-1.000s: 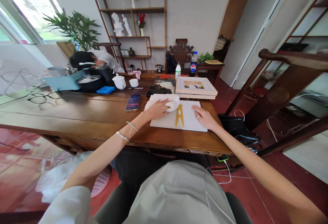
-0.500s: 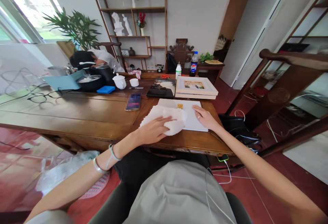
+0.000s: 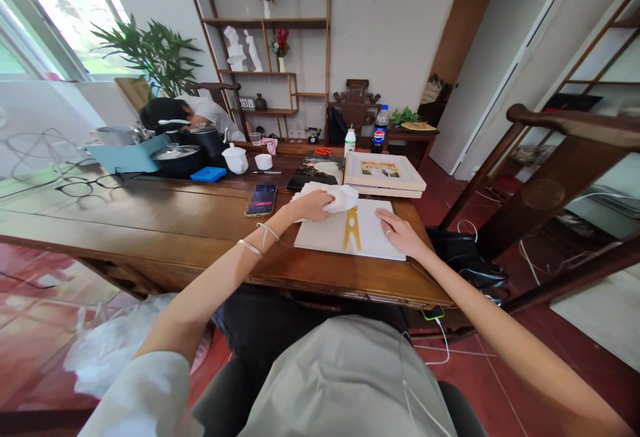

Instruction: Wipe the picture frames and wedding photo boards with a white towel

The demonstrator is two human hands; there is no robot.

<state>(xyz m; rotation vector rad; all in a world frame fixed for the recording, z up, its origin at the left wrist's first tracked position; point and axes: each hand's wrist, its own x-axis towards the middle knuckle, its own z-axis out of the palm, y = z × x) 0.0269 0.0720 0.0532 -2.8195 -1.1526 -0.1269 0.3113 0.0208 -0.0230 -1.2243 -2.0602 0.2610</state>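
Note:
A white cloth point(image 3: 339, 197) is bunched under my left hand point(image 3: 313, 206), whose fingers are curled on it near the far edge of a flat white book or board point(image 3: 325, 235). A gold, A-shaped figure point(image 3: 352, 233) shows on the white surface, its top beside the cloth. My right hand point(image 3: 399, 231) lies on the right side of the board, fingers stretched out and holding nothing. Just behind the board are a white box with a framed picture point(image 3: 383, 171) and a dark picture book point(image 3: 315, 171).
A phone point(image 3: 261, 199) lies left of the cloth. Farther back are a white teapot point(image 3: 235, 159), a white cup point(image 3: 263, 161), orange-handled scissors point(image 3: 324, 151), a white bottle point(image 3: 350, 140) and a cola bottle point(image 3: 380, 129). Another person point(image 3: 213, 117) leans over at the far left.
My left hand has moved the cloth away from me across the board, bunching it and uncovering the gold figure. My right hand has stayed in place.

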